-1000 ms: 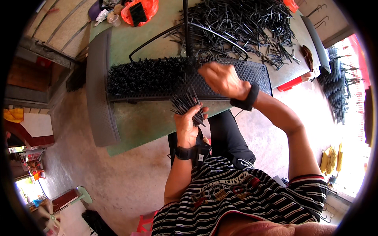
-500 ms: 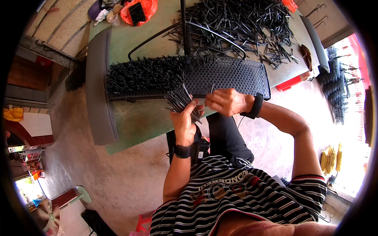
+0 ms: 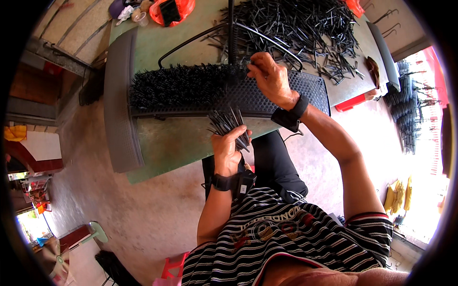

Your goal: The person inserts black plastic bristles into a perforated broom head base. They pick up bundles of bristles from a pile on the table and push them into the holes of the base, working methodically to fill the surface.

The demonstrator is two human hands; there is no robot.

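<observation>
My left hand is closed around a bundle of thin black plastic strips, fanned upward just in front of the table edge. My right hand is over the far side of a long black perforated panel, its thumb and fingertips pinched together. Whatever lies in that pinch is lost against the dark background. Dense black bristle-like strips stand on the panel's left part, while bare holes show on its right. A black metal frame rises behind the panel.
A heap of loose black strips covers the table's far right. Grey sheets are stacked at the left end of the green table. An orange bag with a dark phone lies at the far left.
My right hand has moved up and away from beside the left hand to the panel's far side; a thin strip showed in its fingers before. My left hand, still holding the bundle, shifted slightly.
</observation>
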